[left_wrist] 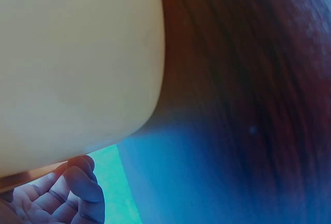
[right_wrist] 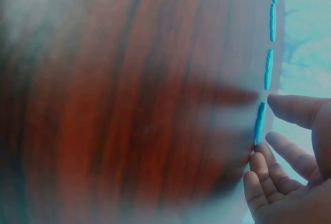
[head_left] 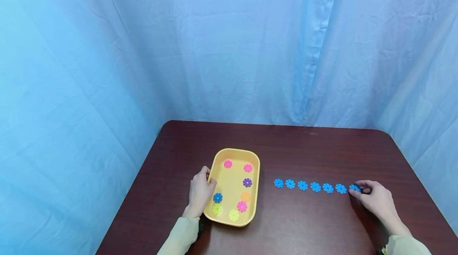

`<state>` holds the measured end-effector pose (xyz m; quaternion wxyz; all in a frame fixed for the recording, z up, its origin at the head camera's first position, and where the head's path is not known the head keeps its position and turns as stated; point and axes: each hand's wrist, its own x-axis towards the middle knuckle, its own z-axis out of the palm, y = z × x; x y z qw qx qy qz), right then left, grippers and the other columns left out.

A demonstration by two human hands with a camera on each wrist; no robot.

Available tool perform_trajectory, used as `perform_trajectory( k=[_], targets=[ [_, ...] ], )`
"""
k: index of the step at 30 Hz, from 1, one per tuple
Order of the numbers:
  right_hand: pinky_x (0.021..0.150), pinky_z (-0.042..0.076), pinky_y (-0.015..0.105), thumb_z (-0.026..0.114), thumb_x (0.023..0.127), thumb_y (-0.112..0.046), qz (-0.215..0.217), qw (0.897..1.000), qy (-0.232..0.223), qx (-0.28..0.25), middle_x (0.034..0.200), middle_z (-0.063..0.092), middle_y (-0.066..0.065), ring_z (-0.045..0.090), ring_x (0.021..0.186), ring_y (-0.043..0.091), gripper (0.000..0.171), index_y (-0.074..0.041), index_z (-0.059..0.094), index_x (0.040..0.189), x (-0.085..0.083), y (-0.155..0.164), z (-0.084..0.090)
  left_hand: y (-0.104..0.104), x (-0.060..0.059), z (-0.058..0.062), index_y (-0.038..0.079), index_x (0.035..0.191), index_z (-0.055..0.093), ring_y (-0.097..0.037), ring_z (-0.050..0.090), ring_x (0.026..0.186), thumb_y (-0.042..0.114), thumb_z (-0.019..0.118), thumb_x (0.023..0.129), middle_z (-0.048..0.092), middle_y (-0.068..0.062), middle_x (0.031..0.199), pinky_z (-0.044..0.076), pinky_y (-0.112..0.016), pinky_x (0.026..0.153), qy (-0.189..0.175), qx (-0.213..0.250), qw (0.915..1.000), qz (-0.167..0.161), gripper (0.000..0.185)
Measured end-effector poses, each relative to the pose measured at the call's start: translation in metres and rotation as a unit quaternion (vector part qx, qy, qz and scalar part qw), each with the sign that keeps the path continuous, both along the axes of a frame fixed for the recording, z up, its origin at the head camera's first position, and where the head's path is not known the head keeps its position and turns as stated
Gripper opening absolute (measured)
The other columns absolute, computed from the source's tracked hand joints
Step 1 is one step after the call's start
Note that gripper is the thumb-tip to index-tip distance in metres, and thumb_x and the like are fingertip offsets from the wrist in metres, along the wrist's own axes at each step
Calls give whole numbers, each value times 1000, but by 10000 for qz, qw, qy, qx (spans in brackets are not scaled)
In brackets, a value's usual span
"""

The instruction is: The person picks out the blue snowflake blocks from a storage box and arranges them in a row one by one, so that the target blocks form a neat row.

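Observation:
A yellow tray (head_left: 255,167) sits on the dark wooden table (head_left: 307,223) and holds several coloured toothed discs, among them a blue one (head_left: 217,197) and a purple one (head_left: 247,182). My left hand (head_left: 208,182) grips the tray's left rim, with the thumb over the edge. In the left wrist view the tray's wall (left_wrist: 77,63) fills the frame above my fingers (left_wrist: 77,188). To the tray's right lies a row of several blue discs (head_left: 315,187). My right hand (head_left: 359,190) pinches the rightmost blue disc (head_left: 354,187), seen edge-on (right_wrist: 259,123) between thumb and fingers (right_wrist: 261,164) in the right wrist view.
Blue curtains (head_left: 229,48) hang close behind and on both sides of the table. The table's right edge (head_left: 429,199) runs not far from my right hand. Bare wood lies between the tray and the row of discs.

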<state>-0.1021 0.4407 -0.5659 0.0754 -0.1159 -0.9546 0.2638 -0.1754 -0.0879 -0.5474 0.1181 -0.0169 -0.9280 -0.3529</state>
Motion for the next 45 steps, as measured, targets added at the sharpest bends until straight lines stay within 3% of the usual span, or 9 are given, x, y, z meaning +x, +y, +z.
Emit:
perform_trajectory(
  k=[15,23,36,45],
  targets=[
    [58,41,35,65,77,-45,-82,9999,52,-84,87,63,11,55,72,19,53,0,60,103,-3,-3,12,0,0,2,12,84,56,-9,47,52,8,61,73,52,6,65,40,-26,50,8,38,10000,-11,13],
    [63,44,45,62,80,-44,117,9996,148,-191,95,61,19,56,82,30,55,2,57,109,-10,-14,29,0,1,2,12,84,56,-9,46,51,8,60,73,51,6,64,39,-26,49,8,67,10000,-21,12],
    [59,45,33,63,80,-41,568,9963,592,-274,95,61,17,55,81,26,51,-1,58,110,-26,-47,54,-1,1,1,11,85,56,-9,46,51,8,61,74,51,6,64,39,-26,49,-98,106,9999,-28,12],
    [66,46,41,64,79,-41,829,9936,648,-421,95,61,15,54,82,25,48,-5,58,110,-43,-76,67,0,0,0,12,84,55,-9,47,52,9,61,75,51,6,65,39,-26,49,-97,38,9999,-12,12]
  ],
)
